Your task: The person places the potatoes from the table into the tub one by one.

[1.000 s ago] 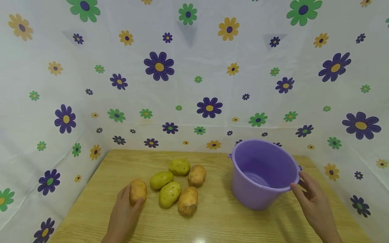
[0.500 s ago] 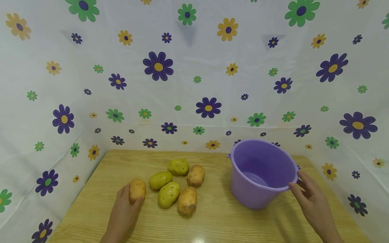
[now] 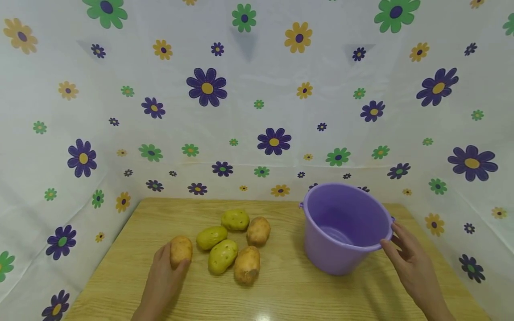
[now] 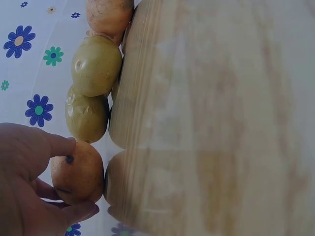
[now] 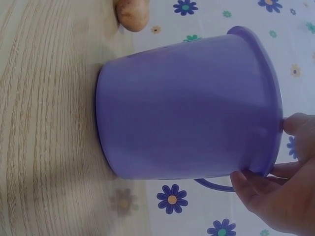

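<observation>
With thumb and fingers on either side, my left hand (image 3: 163,278) holds a brown potato (image 3: 181,252) that rests on the wooden table. In the left wrist view a dark spot marks this potato (image 4: 81,172). Just right of it lie three green potatoes (image 3: 222,257) close together, with two more brown potatoes (image 3: 246,265) beside them. Over on the right stands a purple bucket (image 3: 327,249), its mouth facing up and its inside bare. My right hand (image 3: 415,269) pinches the bucket's right rim, near the handle lug. Part of the handle (image 5: 214,186) shows in the right wrist view.
A light wooden table (image 3: 281,294) carries everything. White cloth (image 3: 249,120) printed with purple, green and yellow flowers hangs behind the table and along both sides. Bare tabletop lies between the potatoes and the bucket.
</observation>
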Action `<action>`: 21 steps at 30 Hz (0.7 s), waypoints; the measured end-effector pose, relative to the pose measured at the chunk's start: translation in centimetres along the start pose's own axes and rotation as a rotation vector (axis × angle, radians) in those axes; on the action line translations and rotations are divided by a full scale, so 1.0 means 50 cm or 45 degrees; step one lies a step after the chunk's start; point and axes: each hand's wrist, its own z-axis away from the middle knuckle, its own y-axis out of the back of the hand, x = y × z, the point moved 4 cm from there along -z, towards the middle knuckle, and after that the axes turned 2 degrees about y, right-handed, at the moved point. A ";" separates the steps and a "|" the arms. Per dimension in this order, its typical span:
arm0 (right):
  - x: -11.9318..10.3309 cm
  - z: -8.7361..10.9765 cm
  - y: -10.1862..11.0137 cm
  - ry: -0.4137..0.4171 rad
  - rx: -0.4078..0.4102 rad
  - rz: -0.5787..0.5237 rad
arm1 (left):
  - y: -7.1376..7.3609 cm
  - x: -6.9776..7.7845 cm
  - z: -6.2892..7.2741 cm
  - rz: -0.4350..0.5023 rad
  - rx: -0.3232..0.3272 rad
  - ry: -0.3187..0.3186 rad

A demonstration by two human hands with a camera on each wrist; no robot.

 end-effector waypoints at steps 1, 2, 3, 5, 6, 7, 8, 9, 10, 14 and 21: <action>0.000 0.000 0.000 0.000 0.001 -0.001 | 0.000 0.000 -0.001 -0.002 0.002 -0.001; 0.000 0.000 0.000 0.000 0.001 -0.002 | 0.000 0.001 -0.001 -0.002 0.004 -0.001; 0.000 -0.001 0.000 0.001 0.001 -0.003 | 0.000 0.002 -0.001 -0.005 0.006 -0.004; 0.000 -0.001 0.001 0.001 0.000 -0.003 | 0.000 0.002 -0.002 -0.006 0.011 -0.006; 0.000 -0.002 0.001 0.002 -0.002 -0.004 | 0.000 0.003 -0.002 -0.006 0.015 -0.009; 0.000 -0.002 0.001 0.004 -0.003 -0.005 | 0.000 0.003 -0.002 -0.005 0.019 -0.012; 0.000 -0.003 0.001 0.006 -0.004 -0.005 | 0.000 0.004 -0.003 -0.004 0.023 -0.015; 0.001 -0.003 0.001 0.008 -0.005 -0.006 | -0.001 0.004 -0.003 -0.002 0.027 -0.017; 0.001 -0.003 0.001 0.011 -0.006 -0.008 | -0.001 0.004 -0.004 0.001 0.031 -0.016; 0.002 -0.002 0.001 0.021 -0.010 -0.014 | -0.001 0.003 -0.005 0.030 0.031 0.005; 0.003 -0.004 0.002 -0.003 -0.016 -0.008 | -0.002 -0.003 -0.012 0.089 0.017 0.010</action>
